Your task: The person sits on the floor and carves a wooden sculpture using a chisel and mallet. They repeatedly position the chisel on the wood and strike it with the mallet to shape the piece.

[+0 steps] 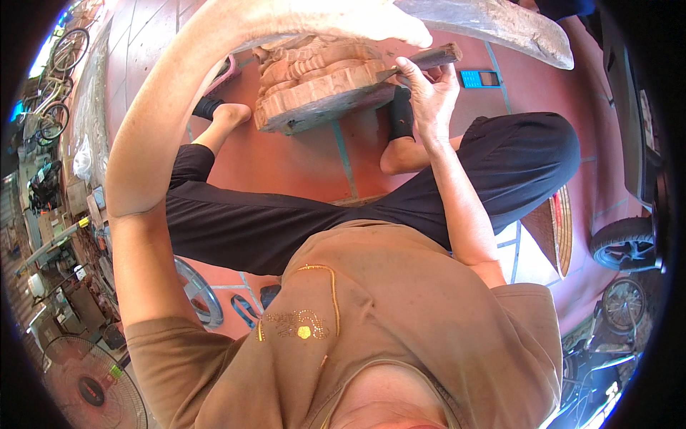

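Note:
A carved piece of brown wood (314, 79) with a thick, flat base stands on the floor between my feet, its carved folds facing up. At the top edge, my left hand (364, 23) grips a grey, worn wooden mallet (500, 25) that stretches to the right; some of its fingers are cut off by the frame. My right hand (434, 93) is closed round a chisel (444, 56) with a dark wooden handle. The chisel's blade points left and meets or nearly meets the right edge of the carving; I cannot tell if they touch.
A blue keypad phone (480, 79) lies on the red tiles right of my right hand. Bicycles (70, 50), cluttered goods and a fan (93, 390) line the left side. A black-tyred wheel (625, 243) stands at the right. My bent legs (514, 154) flank the carving.

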### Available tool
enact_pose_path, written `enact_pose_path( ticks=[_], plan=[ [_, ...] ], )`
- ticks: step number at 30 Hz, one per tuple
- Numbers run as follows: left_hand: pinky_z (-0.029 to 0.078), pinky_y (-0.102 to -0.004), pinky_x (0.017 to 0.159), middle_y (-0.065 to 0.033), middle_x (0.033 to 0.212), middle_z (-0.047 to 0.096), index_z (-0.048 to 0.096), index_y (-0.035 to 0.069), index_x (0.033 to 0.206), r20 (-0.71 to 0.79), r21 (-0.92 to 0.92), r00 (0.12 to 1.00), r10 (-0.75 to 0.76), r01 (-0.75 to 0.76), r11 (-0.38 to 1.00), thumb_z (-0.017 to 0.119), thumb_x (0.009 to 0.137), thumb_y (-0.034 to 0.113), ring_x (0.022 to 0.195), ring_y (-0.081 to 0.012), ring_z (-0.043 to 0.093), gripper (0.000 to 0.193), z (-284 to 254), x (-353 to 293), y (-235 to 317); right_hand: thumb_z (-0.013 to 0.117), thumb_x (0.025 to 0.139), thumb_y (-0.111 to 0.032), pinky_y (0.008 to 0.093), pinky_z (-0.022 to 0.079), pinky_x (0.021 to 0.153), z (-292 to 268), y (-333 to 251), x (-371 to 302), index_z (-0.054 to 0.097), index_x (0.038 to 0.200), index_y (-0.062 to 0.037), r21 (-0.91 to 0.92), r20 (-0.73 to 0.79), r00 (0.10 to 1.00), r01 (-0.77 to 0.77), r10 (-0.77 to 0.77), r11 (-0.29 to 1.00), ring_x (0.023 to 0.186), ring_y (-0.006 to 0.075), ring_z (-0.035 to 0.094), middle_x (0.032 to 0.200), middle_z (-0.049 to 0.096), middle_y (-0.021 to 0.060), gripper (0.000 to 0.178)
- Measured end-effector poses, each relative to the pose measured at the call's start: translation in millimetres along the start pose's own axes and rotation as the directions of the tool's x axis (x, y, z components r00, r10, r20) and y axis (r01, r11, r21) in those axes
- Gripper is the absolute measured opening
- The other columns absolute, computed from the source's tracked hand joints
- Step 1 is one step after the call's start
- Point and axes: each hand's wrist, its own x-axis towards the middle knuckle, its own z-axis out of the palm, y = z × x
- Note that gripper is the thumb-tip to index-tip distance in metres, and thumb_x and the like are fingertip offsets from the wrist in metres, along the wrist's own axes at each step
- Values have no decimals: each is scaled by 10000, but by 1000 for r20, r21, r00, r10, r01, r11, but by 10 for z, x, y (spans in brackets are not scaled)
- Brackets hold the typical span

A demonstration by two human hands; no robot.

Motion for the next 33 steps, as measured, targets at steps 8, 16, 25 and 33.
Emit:
enact_pose_path(
  ticks=[8, 16, 25, 33],
  plan=[
    [564, -451, 798, -249, 1048, 713, 316, 78, 1595, 38, 12, 999, -16, 15, 1000, 658, 933, 323, 844, -383, 700, 784, 67, 68, -60, 858, 854, -106, 270, 586, 670, -25, -22, 1, 624, 1064, -17, 44, -11, 1000, 19, -19, 999, 766, 124, 681, 906, 715, 75, 327],
    [546, -465, 787, -278, 1016, 703, 292, 35, 1594, 49, 25, 999, 16, -17, 1000, 646, 929, 293, 826, -384, 694, 796, 117, 74, -65, 856, 856, -121, 274, 570, 699, -48, 27, 0, 633, 1090, -7, -55, 21, 999, 48, -47, 997, 804, 133, 695, 911, 729, 84, 343],
    [527, -469, 798, -291, 979, 679, 298, 40, 1592, 345, 204, 936, -69, -3, 979, 616, 954, 356, 903, -405, 676, 779, -173, 108, 66, 855, 850, -126, 283, 563, 704, -24, 49, 14, 636, 1076, 9, -115, 27, 998, 62, -59, 991, 800, 133, 692, 918, 736, 92, 342],
    [533, -478, 797, -287, 942, 688, 324, 57, 1583, 341, 53, 917, -206, 200, 978, 619, 947, 335, 856, -401, 685, 754, -154, 63, 130, 842, 859, -111, 278, 557, 683, 35, 11, -12, 632, 1061, -2, -85, 42, 999, 29, -26, 996, 751, 129, 693, 899, 732, 82, 311]
  ],
)
